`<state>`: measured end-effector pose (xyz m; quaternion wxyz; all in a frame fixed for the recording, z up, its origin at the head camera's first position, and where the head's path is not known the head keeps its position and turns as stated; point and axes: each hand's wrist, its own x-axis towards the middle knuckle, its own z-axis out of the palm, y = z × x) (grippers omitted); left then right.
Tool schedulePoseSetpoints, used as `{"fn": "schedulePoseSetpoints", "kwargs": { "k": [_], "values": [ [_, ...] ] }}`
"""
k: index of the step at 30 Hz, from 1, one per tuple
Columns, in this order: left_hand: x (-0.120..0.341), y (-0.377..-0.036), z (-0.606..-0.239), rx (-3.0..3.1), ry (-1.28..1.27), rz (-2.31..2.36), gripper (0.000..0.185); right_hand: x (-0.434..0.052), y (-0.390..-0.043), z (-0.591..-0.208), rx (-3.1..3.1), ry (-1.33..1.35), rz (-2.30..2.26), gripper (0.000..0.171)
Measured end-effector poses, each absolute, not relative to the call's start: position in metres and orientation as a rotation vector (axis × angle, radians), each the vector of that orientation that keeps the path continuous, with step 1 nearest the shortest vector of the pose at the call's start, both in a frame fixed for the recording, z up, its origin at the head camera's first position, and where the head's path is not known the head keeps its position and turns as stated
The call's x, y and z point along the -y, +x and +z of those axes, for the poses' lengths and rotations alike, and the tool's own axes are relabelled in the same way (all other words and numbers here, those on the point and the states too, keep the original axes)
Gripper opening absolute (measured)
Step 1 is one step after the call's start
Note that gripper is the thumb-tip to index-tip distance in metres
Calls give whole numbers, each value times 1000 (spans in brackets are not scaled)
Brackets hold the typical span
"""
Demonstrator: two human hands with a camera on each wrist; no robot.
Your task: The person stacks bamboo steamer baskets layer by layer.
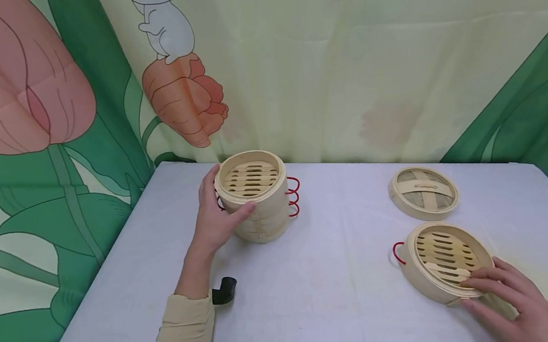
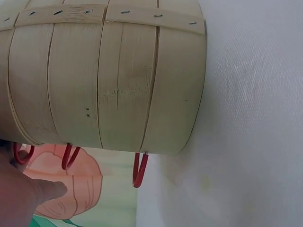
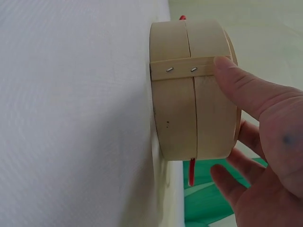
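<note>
A tall stack of bamboo steamer baskets [image 1: 262, 216] with red loop handles stands at the table's back left. My left hand [image 1: 216, 215] grips its upper part, thumb across the front and fingers round the left side. In the left wrist view the stapled wall of the stack [image 2: 125, 85] fills much of the picture. At the front right is a single bamboo steamer basket [image 1: 420, 275] with a slatted base. My right hand [image 1: 519, 301] holds its near right rim, thumb outside and fingertips over the edge. The right wrist view shows the thumb on this basket's wall [image 3: 177, 109].
A bamboo steamer lid [image 1: 425, 200] with crossed strips lies just behind the single basket. Beside my left sleeve sits a small black object [image 1: 225, 291], partly hidden by the forearm. A white cloth covers the table [image 1: 335, 297]; a printed curtain [image 1: 324, 78] hangs behind it.
</note>
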<state>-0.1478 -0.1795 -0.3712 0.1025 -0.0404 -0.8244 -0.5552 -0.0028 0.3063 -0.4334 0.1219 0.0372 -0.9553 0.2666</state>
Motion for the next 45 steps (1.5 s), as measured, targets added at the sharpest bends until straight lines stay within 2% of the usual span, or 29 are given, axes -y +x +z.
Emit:
{"fn": "schedulePoseSetpoints", "kwargs": {
  "k": [15, 24, 35, 45],
  "values": [
    [181, -150, -372, 2430, -123, -1640, 110, -311, -6, -441, 2763, 160, 863, 31],
    [183, -147, -369, 2422, -152, -1677, 110, -307, -4, -444, 2590, 275, 851, 40],
    [188, -145, -365, 2427, -202, -1665, 110, -300, -7, -424, 2442, 393, 874, 46],
    [188, -148, -367, 2423, -211, -1671, 109, -273, -16, -395, 2500, 261, 852, 44]
  ]
}}
